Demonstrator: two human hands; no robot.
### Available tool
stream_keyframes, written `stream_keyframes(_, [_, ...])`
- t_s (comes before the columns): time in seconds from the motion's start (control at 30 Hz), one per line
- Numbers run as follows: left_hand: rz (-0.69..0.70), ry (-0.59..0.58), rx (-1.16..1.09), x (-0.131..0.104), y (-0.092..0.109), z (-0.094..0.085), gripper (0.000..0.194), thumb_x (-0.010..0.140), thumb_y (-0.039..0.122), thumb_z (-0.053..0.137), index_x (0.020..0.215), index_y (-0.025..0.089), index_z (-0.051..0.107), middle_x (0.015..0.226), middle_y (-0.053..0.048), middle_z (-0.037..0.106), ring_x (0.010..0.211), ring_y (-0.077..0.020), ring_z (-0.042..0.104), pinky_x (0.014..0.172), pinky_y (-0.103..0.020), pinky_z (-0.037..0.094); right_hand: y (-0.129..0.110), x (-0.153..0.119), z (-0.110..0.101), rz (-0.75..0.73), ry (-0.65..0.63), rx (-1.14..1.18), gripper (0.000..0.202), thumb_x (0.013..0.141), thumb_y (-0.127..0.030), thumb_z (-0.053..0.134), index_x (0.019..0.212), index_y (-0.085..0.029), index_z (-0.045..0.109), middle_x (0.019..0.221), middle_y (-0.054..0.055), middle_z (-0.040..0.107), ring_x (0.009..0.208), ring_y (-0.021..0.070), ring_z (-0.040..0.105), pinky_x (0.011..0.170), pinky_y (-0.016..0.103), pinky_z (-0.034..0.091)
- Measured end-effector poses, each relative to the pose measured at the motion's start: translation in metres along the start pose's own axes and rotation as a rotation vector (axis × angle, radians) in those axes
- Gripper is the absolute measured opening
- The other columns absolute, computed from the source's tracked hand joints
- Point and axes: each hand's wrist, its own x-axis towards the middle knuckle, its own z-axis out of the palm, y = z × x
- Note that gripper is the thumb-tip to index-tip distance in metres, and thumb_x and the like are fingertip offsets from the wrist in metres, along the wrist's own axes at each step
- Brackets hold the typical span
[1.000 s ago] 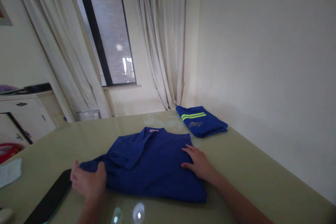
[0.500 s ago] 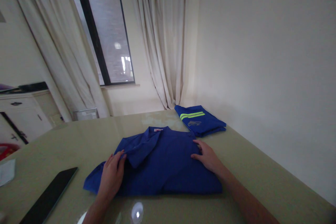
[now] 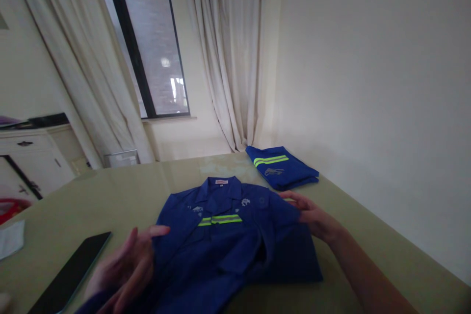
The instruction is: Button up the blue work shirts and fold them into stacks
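A blue work jacket (image 3: 206, 255) with a yellow-green reflective stripe and printed logos lies before me, collar pointing away. Its front faces up, and its lower part hangs or spreads toward me. My right hand (image 3: 312, 213) is closed on the cloth at the right side, lifting it a little. At the jacket's left edge, my left hand (image 3: 123, 267) is smeared by motion. One finger stretches toward the jacket, and blue cloth lies under the wrist. Whether that hand grips the cloth is unclear.
A folded blue garment (image 3: 281, 171) with a similar stripe lies at the table's far right corner, by the wall. A dark flat tablet-like object (image 3: 75, 270) lies at left, near a pale sheet (image 3: 11, 239). Curtains (image 3: 228, 59) hang behind the table (image 3: 121, 191).
The jacket has gone from a plain folded bundle to showing its striped, printed front, its lower part swung toward me. My left hand moved down and left; my right hand moved slightly right with cloth.
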Motion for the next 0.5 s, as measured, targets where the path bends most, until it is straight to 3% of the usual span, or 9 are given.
stream_keyframes(0.1, [-0.079, 0.154, 0.342, 0.009, -0.003, 0.022, 0.051, 0.097, 0.058, 0.050, 0.138, 0.027, 0.057, 0.069, -0.001, 0.072, 0.037, -0.0105, 0.057, 0.038, -0.020, 0.044, -0.007, -0.013, -0.006, 0.007, 0.023, 0.006, 0.075, 0.069, -0.065, 0.062, 0.130, -0.021, 0.057, 0.087, 0.008, 0.072, 0.074, 0.0233, 0.066, 0.071, 0.034, 0.050])
stream_keyframes(0.2, [-0.134, 0.284, 0.889, 0.029, -0.014, 0.041, 0.052, 0.087, 0.058, 0.064, 0.127, 0.025, 0.066, 0.092, -0.004, 0.076, 0.072, -0.0194, 0.071, 0.068, -0.030, 0.059, -0.003, -0.007, 0.005, 0.020, -0.046, 0.010, 0.080, 0.077, -0.082, 0.040, 0.119, -0.017, 0.061, 0.055, 0.001, 0.060, 0.048, 0.0151, 0.046, 0.052, 0.026, 0.039])
stream_keyframes(0.27, [-0.186, 0.271, 1.205, 0.037, -0.024, 0.045, 0.047, 0.081, 0.056, 0.069, 0.118, 0.027, 0.072, 0.108, -0.004, 0.077, 0.099, -0.0261, 0.071, 0.093, -0.038, 0.056, -0.001, 0.001, 0.022, 0.108, -0.227, -0.070, 0.076, 0.078, -0.081, 0.047, 0.114, -0.016, 0.064, 0.060, 0.003, 0.065, 0.046, 0.0120, 0.042, 0.050, 0.023, 0.035])
stream_keyframes(0.37, [-0.293, 0.239, 1.426, 0.035, -0.031, 0.044, 0.061, 0.073, 0.051, 0.076, 0.130, 0.031, 0.068, 0.137, -0.004, 0.067, 0.130, -0.0324, 0.058, 0.116, -0.044, 0.041, 0.001, 0.008, 0.051, 0.269, -0.414, -0.409, 0.065, 0.076, -0.068, 0.070, 0.114, -0.016, 0.069, 0.087, 0.008, 0.074, 0.063, 0.0139, 0.058, 0.061, 0.024, 0.044])
stream_keyframes(0.5, [-0.420, 0.218, 1.530, 0.024, -0.028, 0.049, 0.099, 0.061, 0.048, 0.084, 0.151, 0.038, 0.045, 0.156, -0.002, 0.050, 0.147, -0.0358, 0.040, 0.124, -0.050, 0.028, 0.003, 0.005, 0.077, 0.241, -0.278, -0.889, 0.060, 0.073, -0.060, 0.080, 0.116, -0.021, 0.073, 0.093, 0.005, 0.072, 0.083, 0.0221, 0.066, 0.072, 0.029, 0.048])
